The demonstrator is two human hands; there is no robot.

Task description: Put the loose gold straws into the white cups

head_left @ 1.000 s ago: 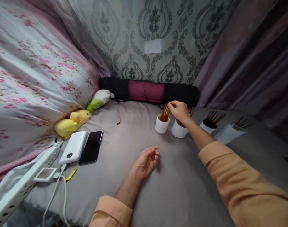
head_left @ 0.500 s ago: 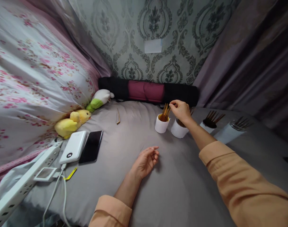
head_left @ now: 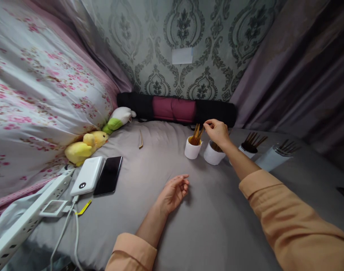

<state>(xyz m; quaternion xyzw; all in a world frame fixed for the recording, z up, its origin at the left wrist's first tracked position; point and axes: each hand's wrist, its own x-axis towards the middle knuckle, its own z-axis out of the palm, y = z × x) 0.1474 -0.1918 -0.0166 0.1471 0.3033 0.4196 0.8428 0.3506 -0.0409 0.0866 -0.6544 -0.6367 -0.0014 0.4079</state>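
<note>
Forward, right hand (head_left: 217, 131) outstretched, pinching a thin stick (head_left: 201, 131); left hand (head_left: 175, 192) relaxed, loosely curled

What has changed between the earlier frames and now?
The right hand moved slightly right, beside the tops of the brown sticks in the leftmost white cup; whether it grips one is unclear. The left hand stayed on the gray sheet, and that cup stayed put.
</note>
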